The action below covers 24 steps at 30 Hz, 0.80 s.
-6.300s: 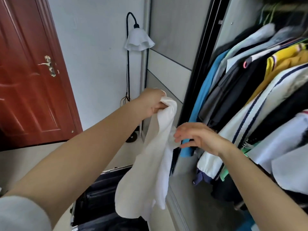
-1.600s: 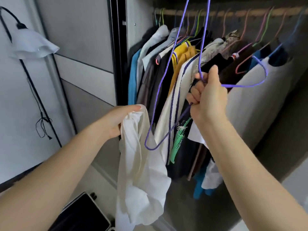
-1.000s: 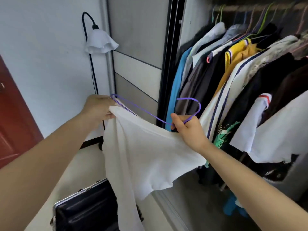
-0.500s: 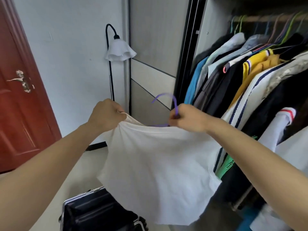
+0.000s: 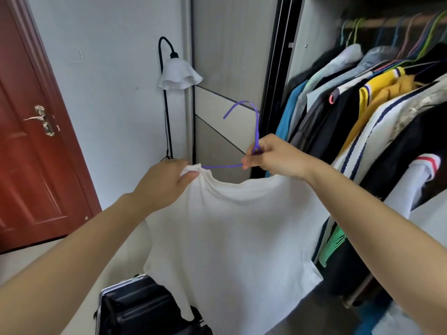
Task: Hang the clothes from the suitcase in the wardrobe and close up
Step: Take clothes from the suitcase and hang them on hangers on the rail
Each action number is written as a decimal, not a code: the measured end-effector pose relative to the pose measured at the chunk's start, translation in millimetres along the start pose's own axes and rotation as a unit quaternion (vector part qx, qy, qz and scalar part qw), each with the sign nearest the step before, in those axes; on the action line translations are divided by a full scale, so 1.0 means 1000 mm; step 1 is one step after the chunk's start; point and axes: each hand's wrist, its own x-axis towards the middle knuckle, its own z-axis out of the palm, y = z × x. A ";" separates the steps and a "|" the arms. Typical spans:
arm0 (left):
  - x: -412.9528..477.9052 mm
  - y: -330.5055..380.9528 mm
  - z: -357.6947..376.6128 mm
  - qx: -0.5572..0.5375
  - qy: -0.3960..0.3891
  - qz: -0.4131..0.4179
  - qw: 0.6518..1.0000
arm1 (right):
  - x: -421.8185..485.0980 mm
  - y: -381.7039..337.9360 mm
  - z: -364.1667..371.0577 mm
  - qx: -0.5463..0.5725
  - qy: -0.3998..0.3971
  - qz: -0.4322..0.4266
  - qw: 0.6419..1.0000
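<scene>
Now two hands, one white shirt, one purple hanger, one suitcase.

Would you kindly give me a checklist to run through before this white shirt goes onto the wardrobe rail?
1. Right hand grips the purple hanger at its neck: ok.
2. Left hand pinches the white shirt at its shoulder: ok.
3. Shirt seated over both hanger arms: cannot tell, the right hand hides that side.
4. Hook free and pointing up: ok.
5. Wardrobe open, rail in view: ok.
6. Free gap on the rail among the hanging clothes: cannot tell.
</scene>
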 end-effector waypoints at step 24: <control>0.030 -0.032 -0.012 -0.188 0.058 -0.060 0.979 | -0.040 0.035 -0.063 -0.115 -0.048 0.081 0.989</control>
